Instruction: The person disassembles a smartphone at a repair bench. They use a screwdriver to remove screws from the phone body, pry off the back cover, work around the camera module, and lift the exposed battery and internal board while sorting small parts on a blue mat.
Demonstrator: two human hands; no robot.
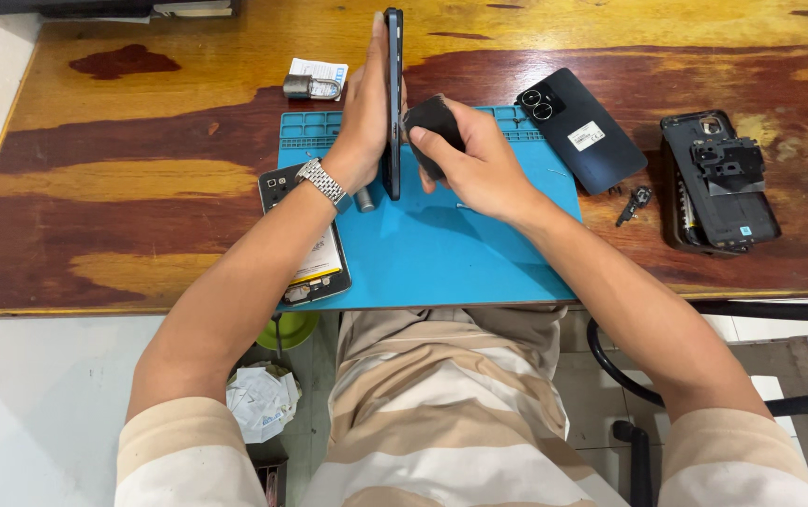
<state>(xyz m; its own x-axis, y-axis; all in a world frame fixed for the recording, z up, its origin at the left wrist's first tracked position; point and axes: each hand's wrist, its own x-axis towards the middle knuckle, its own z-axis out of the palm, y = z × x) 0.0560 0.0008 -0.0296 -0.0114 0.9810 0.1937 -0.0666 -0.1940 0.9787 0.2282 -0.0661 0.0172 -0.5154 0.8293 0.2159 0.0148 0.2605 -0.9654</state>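
Phone held on edge over a blue work mat, dark cloth pressed to its side.

The left hand (pixel 363 117) grips a dark phone (pixel 392 99) upright on the blue mat (pixel 451 249), fingers closed round it; only its thin edge shows, so its faces cannot be made out. The right hand (pixel 479 164) pinches a black cloth (pixel 434 127) against the phone. The left forearm partly hides an opened phone (pixel 315 268) at the mat's left edge. To the right lie a back cover (pixel 580 127) and another dismantled phone (pixel 718 183).
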